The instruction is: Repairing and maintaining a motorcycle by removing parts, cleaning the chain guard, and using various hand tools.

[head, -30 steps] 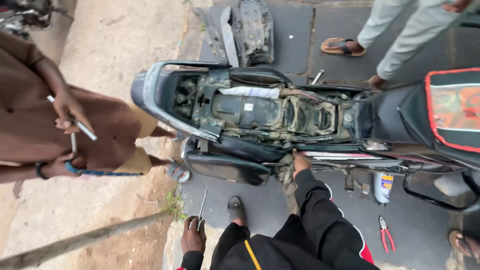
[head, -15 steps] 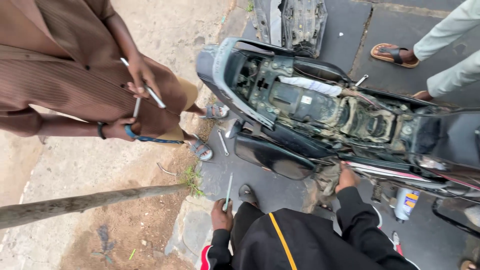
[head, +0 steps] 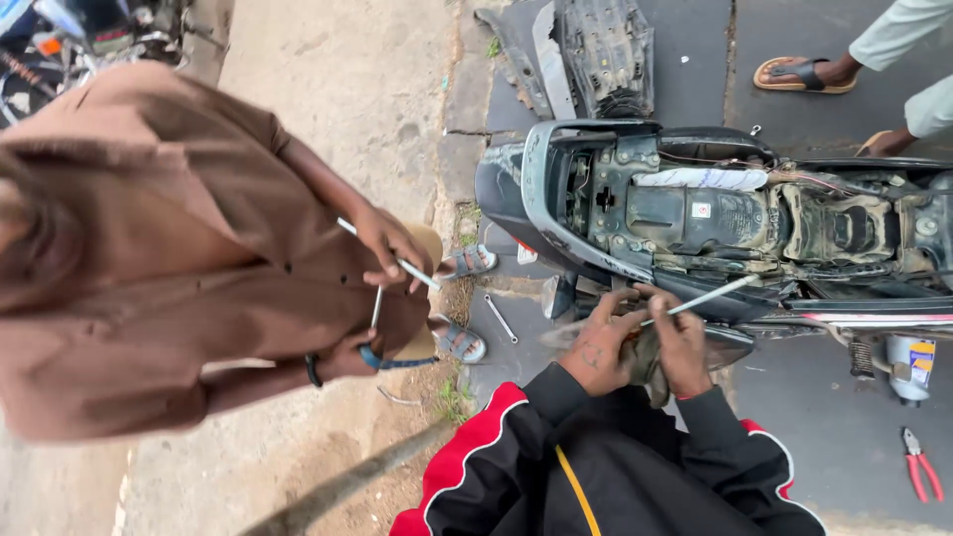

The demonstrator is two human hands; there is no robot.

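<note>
My left hand [head: 596, 352] and my right hand [head: 687, 342] are close together at the near side of a motorcycle [head: 695, 213] whose seat is off. A long thin metal rod [head: 710, 297] runs across both hands, gripped by my left hand, with its tip pointing up right over the bike's frame. My right hand's fingers lie over the rod and clutch a dirty rag [head: 645, 362] between the hands. Black sleeves with red stripes cover my arms.
A person in brown clothing [head: 179, 258] stands at the left, holding thin metal tools [head: 397, 263]. A spanner [head: 501, 318] lies on the ground by the bike. Red pliers [head: 918, 476] lie at the lower right. A removed panel [head: 606, 50] and another person's sandalled feet [head: 804, 74] are beyond.
My left hand came up from the ground with the thin rod and joined my right hand at the bike's side. The view swung left, and the person in brown looks closer.
</note>
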